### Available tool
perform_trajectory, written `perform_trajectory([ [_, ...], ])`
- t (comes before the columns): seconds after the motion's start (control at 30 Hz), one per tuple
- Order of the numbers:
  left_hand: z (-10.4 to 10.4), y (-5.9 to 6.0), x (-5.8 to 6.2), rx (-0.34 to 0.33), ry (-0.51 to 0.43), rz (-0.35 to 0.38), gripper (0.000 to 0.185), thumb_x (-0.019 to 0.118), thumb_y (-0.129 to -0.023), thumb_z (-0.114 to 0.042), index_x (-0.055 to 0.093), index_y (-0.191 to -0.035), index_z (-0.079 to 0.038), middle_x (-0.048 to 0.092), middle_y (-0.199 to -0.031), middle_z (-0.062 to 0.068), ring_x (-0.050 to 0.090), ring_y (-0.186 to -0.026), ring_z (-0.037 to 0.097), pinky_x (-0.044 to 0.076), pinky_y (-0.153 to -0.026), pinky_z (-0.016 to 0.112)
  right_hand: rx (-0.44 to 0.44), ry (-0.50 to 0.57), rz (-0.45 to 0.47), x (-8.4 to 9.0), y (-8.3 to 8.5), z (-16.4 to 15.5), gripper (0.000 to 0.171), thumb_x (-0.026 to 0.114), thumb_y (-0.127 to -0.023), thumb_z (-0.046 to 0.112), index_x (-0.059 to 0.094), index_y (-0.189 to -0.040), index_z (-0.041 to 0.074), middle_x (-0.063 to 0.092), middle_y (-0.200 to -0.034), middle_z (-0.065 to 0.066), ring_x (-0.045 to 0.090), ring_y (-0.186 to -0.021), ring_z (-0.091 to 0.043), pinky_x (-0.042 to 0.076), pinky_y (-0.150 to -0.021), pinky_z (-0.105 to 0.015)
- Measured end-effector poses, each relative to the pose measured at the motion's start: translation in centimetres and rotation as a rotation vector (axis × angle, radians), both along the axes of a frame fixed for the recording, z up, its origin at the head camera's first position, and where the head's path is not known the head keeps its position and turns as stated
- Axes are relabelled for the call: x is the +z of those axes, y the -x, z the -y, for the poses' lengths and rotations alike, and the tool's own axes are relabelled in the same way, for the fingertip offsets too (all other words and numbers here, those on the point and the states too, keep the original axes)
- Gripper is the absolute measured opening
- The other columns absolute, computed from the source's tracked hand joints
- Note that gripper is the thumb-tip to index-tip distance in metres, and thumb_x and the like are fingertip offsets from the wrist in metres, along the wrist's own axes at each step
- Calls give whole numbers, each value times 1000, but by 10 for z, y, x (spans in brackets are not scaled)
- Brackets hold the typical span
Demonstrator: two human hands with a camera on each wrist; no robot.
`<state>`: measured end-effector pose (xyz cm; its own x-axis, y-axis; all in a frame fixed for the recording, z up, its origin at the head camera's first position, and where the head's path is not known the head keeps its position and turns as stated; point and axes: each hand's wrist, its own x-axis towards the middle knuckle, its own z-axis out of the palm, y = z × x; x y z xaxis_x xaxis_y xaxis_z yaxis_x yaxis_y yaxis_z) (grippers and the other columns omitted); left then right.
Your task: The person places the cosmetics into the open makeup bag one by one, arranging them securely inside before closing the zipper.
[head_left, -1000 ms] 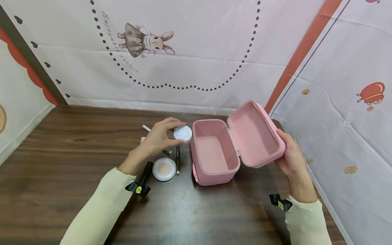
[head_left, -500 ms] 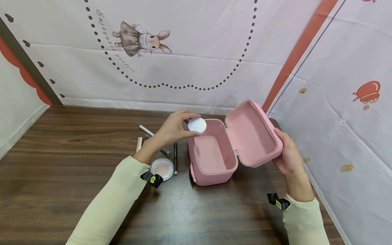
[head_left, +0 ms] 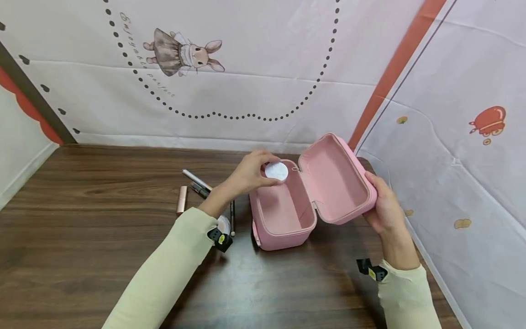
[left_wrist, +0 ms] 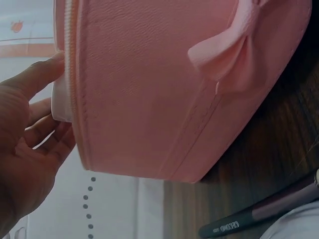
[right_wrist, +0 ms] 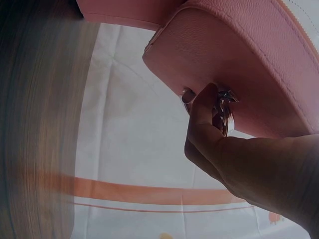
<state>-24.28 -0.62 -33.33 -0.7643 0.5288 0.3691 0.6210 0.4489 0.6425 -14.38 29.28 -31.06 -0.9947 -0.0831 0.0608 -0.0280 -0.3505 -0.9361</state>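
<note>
My left hand (head_left: 249, 172) pinches a round white disc-like cosmetic container (head_left: 277, 172) between thumb and fingers. It hovers at the far left part of the opened pink cosmetic case (head_left: 283, 241). In the left wrist view the container (left_wrist: 61, 102) shows beside the case's zipper rim, partly hidden. A pink bow (left_wrist: 229, 55) decorates the case's side. My right hand (head_left: 386, 210) holds the raised lid (head_left: 339, 178) tilted back at its outer side. Seen from the right wrist, the fingers curl at a shiny metal fitting (right_wrist: 228, 119) on the lid top.
Left of the case lie a pinkish lipstick tube (head_left: 182, 199), a white pen-like stick (head_left: 195, 176), a dark tube (head_left: 199, 190) and a dark slender brush (head_left: 232, 219). A round clear compact (head_left: 223, 224) is partly covered by the left wrist. A printed cloth (head_left: 263, 91) hangs behind.
My left hand has carried the white container rightward, from beside the case to over its opening. The right hand keeps holding the lid. The view has shifted slightly.
</note>
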Motion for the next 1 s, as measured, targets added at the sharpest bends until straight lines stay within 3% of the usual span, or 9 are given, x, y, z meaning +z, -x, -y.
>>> perform_trajectory([
  [0.23,-13,2,-3,6,55,-10,52,85,-72,-17,66,-117,0,62,-114,15,52,-108,27,43,-89,36,-7,-12,-14,0,0,1,33,40,-103,28,63,-106,5,64,-93,-6,64,-76,-15,52,-62,-28],
  [0.37,-21,0,-6,12,98,-17,52,84,-73,-19,66,-119,-3,62,-112,15,52,-107,28,41,-90,37,-17,-10,-18,-1,0,1,31,40,-103,27,62,-107,6,63,-95,-5,63,-77,-15,52,-63,-27],
  [0.63,-34,-2,-10,134,221,2,54,82,-75,-32,65,-121,-10,61,-114,10,53,-110,25,41,-91,47,-25,3,-17,-2,-1,2,29,40,-103,27,62,-107,7,63,-94,-5,64,-77,-14,52,-62,-26],
  [0.87,-42,1,-8,229,204,26,56,82,-75,-34,65,-121,-7,60,-116,12,53,-109,26,45,-86,49,-35,-43,-21,-1,-1,3,32,40,-103,29,61,-110,5,64,-94,-5,64,-76,-15,53,-62,-27],
  [1.0,-45,0,-6,243,215,25,58,80,-76,-36,63,-122,-5,59,-119,12,51,-112,26,43,-88,48,-42,-54,-23,0,-1,3,32,38,-103,28,61,-111,7,64,-94,-5,64,-76,-15,53,-62,-27],
])
